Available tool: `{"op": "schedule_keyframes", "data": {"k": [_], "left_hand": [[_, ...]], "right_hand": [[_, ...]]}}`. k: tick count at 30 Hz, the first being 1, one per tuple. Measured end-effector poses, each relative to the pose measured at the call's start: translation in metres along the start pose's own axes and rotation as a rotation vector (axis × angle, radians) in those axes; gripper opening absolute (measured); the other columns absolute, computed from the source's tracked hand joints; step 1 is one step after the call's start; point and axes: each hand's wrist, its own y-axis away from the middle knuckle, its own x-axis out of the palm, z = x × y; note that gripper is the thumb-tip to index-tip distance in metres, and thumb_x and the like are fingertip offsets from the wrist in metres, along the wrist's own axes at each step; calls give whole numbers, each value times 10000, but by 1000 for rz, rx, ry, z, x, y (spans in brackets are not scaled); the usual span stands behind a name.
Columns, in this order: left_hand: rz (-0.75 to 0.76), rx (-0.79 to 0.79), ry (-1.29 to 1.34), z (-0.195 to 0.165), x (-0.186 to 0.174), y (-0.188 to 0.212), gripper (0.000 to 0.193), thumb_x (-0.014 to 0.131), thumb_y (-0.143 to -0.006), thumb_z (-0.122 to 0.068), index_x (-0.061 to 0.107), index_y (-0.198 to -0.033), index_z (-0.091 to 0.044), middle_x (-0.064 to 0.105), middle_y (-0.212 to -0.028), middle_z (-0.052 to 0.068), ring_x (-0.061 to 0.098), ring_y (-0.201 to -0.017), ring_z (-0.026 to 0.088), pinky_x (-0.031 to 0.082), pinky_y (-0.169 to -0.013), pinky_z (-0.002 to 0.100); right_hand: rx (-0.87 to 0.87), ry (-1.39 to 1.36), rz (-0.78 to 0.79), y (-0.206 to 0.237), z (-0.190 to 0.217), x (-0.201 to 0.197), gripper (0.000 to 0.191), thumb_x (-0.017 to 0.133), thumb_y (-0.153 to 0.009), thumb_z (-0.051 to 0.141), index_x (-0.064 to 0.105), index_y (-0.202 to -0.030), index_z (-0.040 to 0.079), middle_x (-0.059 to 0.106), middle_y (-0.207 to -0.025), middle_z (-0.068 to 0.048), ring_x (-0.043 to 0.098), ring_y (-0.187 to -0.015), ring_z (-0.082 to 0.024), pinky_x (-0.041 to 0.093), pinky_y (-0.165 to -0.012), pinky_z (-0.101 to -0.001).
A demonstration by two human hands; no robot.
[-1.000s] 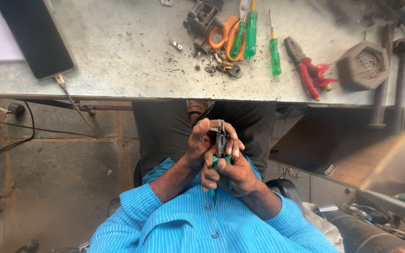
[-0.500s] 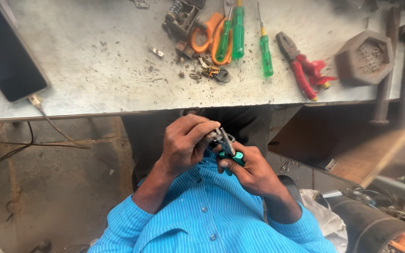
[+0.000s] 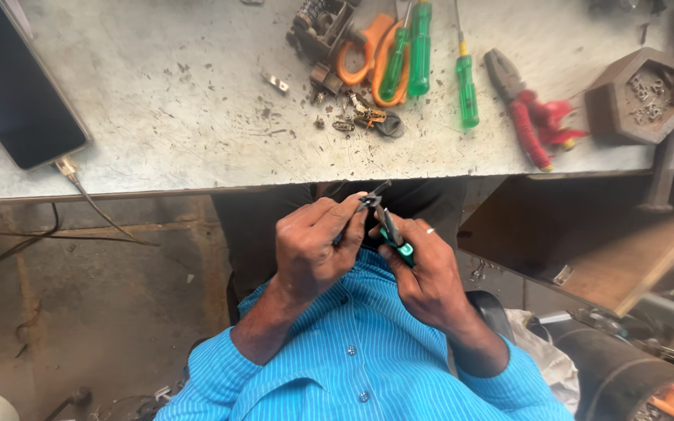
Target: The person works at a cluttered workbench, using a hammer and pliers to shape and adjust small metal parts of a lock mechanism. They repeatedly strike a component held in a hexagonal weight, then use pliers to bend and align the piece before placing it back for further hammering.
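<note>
Hands meet close in front of the chest, below the edge of the grey workbench (image 3: 157,117). The left hand (image 3: 313,249) is curled shut, its thumb and forefinger pinching a small dark part (image 3: 370,201) at its upper right; what the part is cannot be told. The right hand (image 3: 423,269) is wrapped round the teal-handled pliers (image 3: 391,234), which slant up and to the left out of the fist so that their dark nose meets the pinched part just beside the left fingertips. A ring (image 3: 430,231) shows on one right finger. Both forearms come out of blue striped sleeves (image 3: 352,374). On the bench above, well apart from the hands, lie orange-handled scissors (image 3: 368,58), two green screwdrivers (image 3: 419,47), red-handled pliers (image 3: 528,117), a hexagonal brown tray (image 3: 614,101) holding small metal bits, a scatter of small metal scraps (image 3: 356,117), and a dark phone (image 3: 13,86) at the left with a cable (image 3: 91,206) trailing over the edge.
</note>
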Motion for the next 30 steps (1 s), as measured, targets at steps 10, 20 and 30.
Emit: {"op": "schedule_keyframes", "data": {"k": [10,20,30], "left_hand": [[6,-44,51,-7,6,1,190,759,-967,-118,734,-1090,25,709,-842,79,687,-676,170,557,-580,292],[88,-129,113,-11,8,4,141,721,-976,-98,735,-1069,8,678,-800,67,636,-616,153,516,-519,292],[125,40,-113,-6,8,4,158,724,-962,-77,701,-1064,41,625,-797,79,631,-692,202,519,-620,350]], "right_hand": [[-8,-51,-72,-3,-9,13,375,602,-978,-46,594,-1350,-3,721,-1022,-138,713,-935,-203,595,-846,-324],[13,-92,-4,-3,-11,6,307,586,-1020,48,588,-1319,-25,714,-1001,-125,716,-910,-185,596,-787,-334],[-54,-137,63,-3,-28,7,196,573,-1027,16,560,-1220,-17,630,-976,-90,656,-893,-177,577,-801,-339]]}}
